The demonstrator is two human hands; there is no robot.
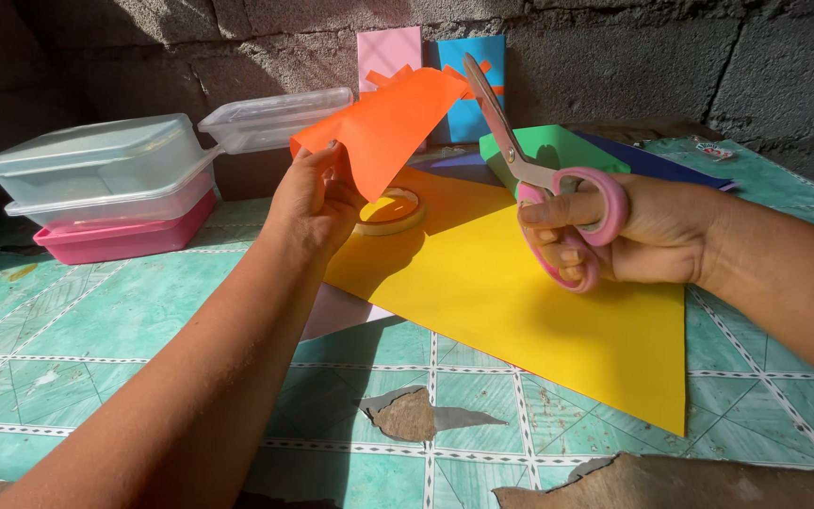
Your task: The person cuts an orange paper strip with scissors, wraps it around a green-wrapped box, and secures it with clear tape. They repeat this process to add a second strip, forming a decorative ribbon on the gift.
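The orange paper [390, 124] is pinched by the left hand [311, 209], the scissors [546, 179] gripped by the right hand [647, 231]. Held by one corner only, the limp sheet could be cut crooked or torn

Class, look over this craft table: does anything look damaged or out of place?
Yes. The green table cover is torn: ragged holes near the front edge and at the front right show brown beneath. Nothing is spilled.

Orange sheet [383, 127] is covering the blade tips of the scissors [558, 179] and parts of the cards behind. Tape roll [390, 211] is sitting half hidden behind left hand [311, 203]. Right forearm is running off frame.
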